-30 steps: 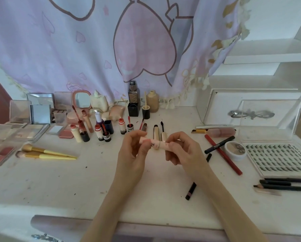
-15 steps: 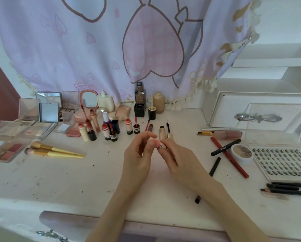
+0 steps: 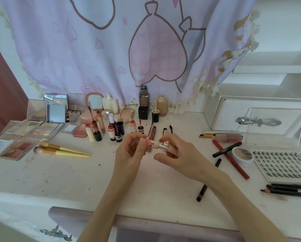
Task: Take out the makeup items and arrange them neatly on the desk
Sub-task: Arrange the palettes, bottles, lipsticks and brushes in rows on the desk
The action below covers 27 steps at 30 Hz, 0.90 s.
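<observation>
We see one small pink tube (image 3: 152, 144) held above the desk (image 3: 59, 179) middle, left hand (image 3: 128, 155) pinching its pink end, right hand (image 3: 179, 154) pinching its silvery end; label unreadable, fingers hide part. Two yellow-handled brushes (image 3: 64, 151) lie toward the left edge by open palettes (image 3: 19, 137). Lash tray (image 3: 282, 165) at right edge, cut off. Three dark pencils (image 3: 289, 189) below it. Red pencil (image 3: 230, 158) crosses a black pen (image 3: 227, 149).
</observation>
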{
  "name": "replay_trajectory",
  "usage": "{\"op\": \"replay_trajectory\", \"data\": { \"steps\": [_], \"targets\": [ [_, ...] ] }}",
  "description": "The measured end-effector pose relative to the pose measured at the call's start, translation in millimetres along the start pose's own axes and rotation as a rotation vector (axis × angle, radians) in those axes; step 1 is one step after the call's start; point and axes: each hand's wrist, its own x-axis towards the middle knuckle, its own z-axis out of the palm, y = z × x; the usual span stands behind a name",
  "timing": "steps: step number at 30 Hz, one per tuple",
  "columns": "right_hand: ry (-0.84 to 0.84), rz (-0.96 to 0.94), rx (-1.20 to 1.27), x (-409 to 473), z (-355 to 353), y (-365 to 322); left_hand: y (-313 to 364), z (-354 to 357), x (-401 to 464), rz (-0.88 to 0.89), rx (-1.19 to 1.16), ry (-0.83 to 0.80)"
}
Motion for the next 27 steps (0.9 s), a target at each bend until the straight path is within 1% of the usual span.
{"op": "replay_trajectory", "data": {
  "steps": [2, 4, 7, 11, 13, 15, 18, 20, 22, 24, 27],
  "targets": [
    [-0.003, 0.016, 0.04, 0.1, -2.8, -1.7, 0.8, -11.1, 0.6, -0.028, -0.005, 0.019],
    [-0.009, 0.033, 0.092, 0.6, -4.1, -1.5, 0.4, -21.6, 1.0, -0.08, -0.058, 0.068],
    [0.011, 0.108, 0.159, 4.6, -1.3, -1.0, -1.9, -35.8, 0.2, -0.234, -0.186, 0.144],
    [0.047, 0.162, 0.261, 16.8, 5.7, -7.7, -6.6, -47.3, -3.3, -0.42, -0.176, 0.07],
    [0.033, 0.162, 0.314, 25.3, 6.8, -10.8, -8.6, -51.4, -4.1, -0.449, -0.132, 0.053],
    [0.029, 0.169, 0.307, 34.5, 6.3, -12.0, -10.2, -53.8, -3.4, -0.449, -0.057, 0.076],
    [0.068, 0.176, 0.311, 48.6, 6.6, -12.4, -10.0, -52.0, -0.3, -0.436, -0.03, 0.059],
    [0.128, 0.186, 0.32, 57.2, 10.1, -10.4, -10.4, -49.3, 2.4, -0.402, 0.094, 0.03],
    [0.165, 0.191, 0.293, 64.0, 15.5, -8.8, -13.9, -45.9, 5.3, -0.362, 0.293, 0.029],
    [0.185, 0.188, 0.262, 69.3, 21.8, -7.6, -16.2, -42.4, 9.8, -0.31, 0.463, 0.075],
    [0.204, 0.181, 0.194, 76.7, 30.6, -5.6, -21.5, -38.4, 17.4, -0.223, 0.638, 0.123]
  ]
}}
